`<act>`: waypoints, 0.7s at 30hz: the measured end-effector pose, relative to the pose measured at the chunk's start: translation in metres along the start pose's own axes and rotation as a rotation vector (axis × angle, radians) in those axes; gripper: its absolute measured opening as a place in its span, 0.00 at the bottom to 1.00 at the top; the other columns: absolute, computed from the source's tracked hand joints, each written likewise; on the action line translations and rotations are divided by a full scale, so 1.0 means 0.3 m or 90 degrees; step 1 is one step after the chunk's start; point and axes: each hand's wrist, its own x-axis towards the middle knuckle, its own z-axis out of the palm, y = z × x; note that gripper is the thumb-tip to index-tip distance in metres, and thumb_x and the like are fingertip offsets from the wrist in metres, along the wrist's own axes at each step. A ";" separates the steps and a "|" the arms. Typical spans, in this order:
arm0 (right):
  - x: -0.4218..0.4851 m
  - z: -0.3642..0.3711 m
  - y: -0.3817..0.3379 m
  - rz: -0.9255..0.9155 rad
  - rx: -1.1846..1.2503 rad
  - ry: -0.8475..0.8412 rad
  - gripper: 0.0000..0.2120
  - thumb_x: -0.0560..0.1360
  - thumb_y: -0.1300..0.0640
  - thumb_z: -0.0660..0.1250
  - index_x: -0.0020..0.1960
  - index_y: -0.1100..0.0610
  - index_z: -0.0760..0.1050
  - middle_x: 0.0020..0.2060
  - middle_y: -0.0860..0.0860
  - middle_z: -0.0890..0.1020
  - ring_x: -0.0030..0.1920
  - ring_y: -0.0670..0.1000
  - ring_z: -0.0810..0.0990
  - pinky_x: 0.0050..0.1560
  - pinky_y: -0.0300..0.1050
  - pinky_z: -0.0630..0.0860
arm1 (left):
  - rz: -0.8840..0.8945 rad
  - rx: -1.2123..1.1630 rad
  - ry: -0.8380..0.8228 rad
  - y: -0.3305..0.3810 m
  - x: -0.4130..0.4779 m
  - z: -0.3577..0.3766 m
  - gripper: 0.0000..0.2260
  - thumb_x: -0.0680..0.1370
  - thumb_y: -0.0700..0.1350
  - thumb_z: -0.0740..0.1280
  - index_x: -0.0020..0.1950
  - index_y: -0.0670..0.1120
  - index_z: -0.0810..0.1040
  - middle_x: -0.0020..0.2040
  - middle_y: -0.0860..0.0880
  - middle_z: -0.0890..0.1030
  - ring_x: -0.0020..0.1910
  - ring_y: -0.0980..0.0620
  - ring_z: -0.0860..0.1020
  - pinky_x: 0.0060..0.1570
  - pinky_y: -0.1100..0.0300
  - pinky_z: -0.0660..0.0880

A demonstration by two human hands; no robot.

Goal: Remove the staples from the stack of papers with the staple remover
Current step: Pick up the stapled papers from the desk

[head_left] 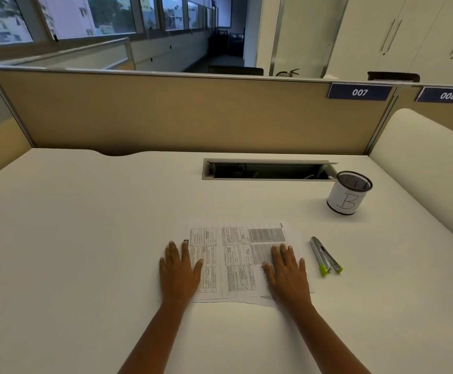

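Note:
A stack of printed papers [236,260] lies flat on the white desk in front of me. My left hand [179,271] rests palm down on the stack's left edge, fingers straight. On the right part of the stack my right hand [287,273] lies flat, fingers spread. The staple remover [325,256], silver with lime-green tips, lies on the desk just right of the papers, a short way from my right hand. Neither hand holds anything. No staples can be made out at this distance.
A black mesh pen cup [348,193] with a white label marked "B" stands at the back right. An open cable tray slot [268,170] is set into the desk [85,225] behind the papers. A tan partition [179,114] closes the far edge.

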 end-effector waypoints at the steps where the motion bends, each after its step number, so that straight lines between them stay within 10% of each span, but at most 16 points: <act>1: -0.004 0.000 0.000 0.000 -0.001 0.000 0.26 0.79 0.47 0.46 0.74 0.54 0.45 0.75 0.54 0.48 0.75 0.53 0.45 0.73 0.55 0.43 | -0.032 0.002 0.002 -0.002 -0.004 -0.008 0.27 0.78 0.55 0.51 0.72 0.43 0.49 0.74 0.37 0.52 0.73 0.42 0.53 0.70 0.50 0.54; 9: -0.035 0.015 -0.016 -0.004 -0.008 -0.020 0.25 0.79 0.46 0.45 0.74 0.52 0.45 0.75 0.54 0.48 0.75 0.54 0.45 0.73 0.56 0.42 | -0.174 -0.029 -0.014 0.020 -0.029 -0.081 0.25 0.75 0.53 0.61 0.66 0.41 0.61 0.62 0.39 0.66 0.60 0.43 0.68 0.54 0.52 0.71; 15: -0.044 0.015 -0.009 0.020 0.004 0.007 0.24 0.79 0.47 0.46 0.73 0.51 0.48 0.75 0.52 0.49 0.75 0.53 0.46 0.73 0.55 0.42 | -0.308 -0.486 -0.044 -0.044 0.018 -0.144 0.18 0.71 0.38 0.67 0.59 0.36 0.69 0.57 0.36 0.70 0.58 0.38 0.70 0.56 0.51 0.68; 18: -0.040 0.001 -0.013 0.022 0.002 -0.017 0.24 0.79 0.47 0.46 0.74 0.51 0.47 0.75 0.53 0.49 0.75 0.53 0.45 0.73 0.56 0.42 | -0.313 -0.722 -0.088 -0.064 0.025 -0.180 0.05 0.72 0.31 0.63 0.43 0.39 0.70 0.41 0.42 0.75 0.43 0.42 0.75 0.38 0.55 0.76; 21: -0.043 -0.044 -0.052 -0.015 0.096 -0.044 0.25 0.79 0.45 0.47 0.73 0.50 0.49 0.75 0.52 0.49 0.75 0.51 0.45 0.73 0.56 0.43 | -0.300 -0.861 -0.136 -0.037 0.014 -0.224 0.11 0.73 0.30 0.59 0.53 0.37 0.72 0.44 0.41 0.78 0.35 0.45 0.75 0.20 0.65 0.74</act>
